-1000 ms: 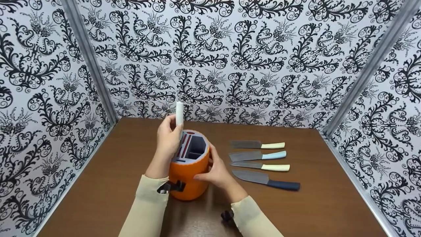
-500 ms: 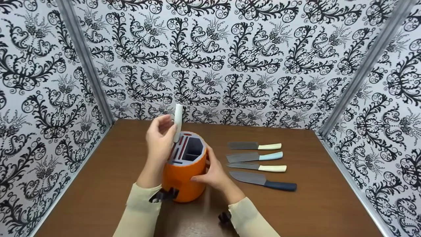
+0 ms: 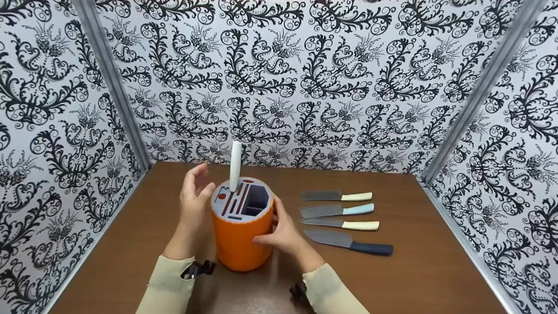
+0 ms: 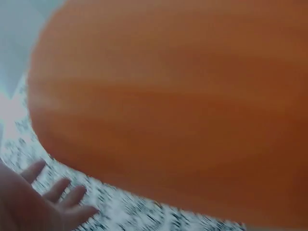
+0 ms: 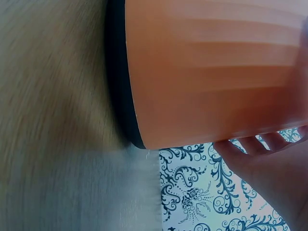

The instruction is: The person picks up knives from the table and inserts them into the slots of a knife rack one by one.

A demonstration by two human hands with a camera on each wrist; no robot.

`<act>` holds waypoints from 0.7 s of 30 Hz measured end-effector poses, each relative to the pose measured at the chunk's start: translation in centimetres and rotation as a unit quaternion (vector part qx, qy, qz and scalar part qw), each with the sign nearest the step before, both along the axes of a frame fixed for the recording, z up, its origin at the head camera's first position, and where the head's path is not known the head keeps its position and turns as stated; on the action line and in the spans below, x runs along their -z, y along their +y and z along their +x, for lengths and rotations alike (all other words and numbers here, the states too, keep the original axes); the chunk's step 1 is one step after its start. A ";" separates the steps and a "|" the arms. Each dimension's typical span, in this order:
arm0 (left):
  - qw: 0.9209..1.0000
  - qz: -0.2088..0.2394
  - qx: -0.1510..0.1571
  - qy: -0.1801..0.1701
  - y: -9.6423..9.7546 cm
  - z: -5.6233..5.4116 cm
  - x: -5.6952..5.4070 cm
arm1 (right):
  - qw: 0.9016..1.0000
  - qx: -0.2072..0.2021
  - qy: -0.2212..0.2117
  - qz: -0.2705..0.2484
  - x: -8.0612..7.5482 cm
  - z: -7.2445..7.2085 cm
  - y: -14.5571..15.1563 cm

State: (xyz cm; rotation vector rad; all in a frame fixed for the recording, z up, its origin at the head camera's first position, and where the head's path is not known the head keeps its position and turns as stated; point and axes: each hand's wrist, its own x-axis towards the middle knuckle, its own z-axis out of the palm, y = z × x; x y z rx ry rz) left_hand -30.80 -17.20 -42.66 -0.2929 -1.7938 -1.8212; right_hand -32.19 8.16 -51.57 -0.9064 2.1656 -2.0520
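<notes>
An orange round knife block [image 3: 242, 244] with a grey slotted top stands upright on the table. A knife shows only its white handle [image 3: 235, 165] above one of the slots, its blade hidden inside the block. My left hand [image 3: 195, 196] is off to the left of the block, apart from the handle, fingers loosely spread and holding nothing; the left wrist view shows its fingers [image 4: 74, 196] beside the orange wall. My right hand [image 3: 283, 229] grips the block's right side, thumb at the front and fingers round behind. The block's dark base [image 5: 118, 77] appears in the right wrist view.
Right of the block, several knives lie in a column, handles to the right: a cream-handled cleaver [image 3: 335, 196], a light blue-handled knife [image 3: 338, 210], a narrow cream-handled knife [image 3: 340, 224] and a navy-handled knife [image 3: 348, 242]. Patterned walls enclose the brown table [image 3: 431, 270].
My left hand has let go of the white handle and drawn away to the left. The handle has sunk lower toward the block's top. My right hand has kept its grip on the block.
</notes>
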 end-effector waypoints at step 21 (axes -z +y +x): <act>0.941 -0.050 0.330 0.049 -2.4 -3.7 8.6 | 1.000 -0.009 -0.006 -0.020 0.3 0.0 0.0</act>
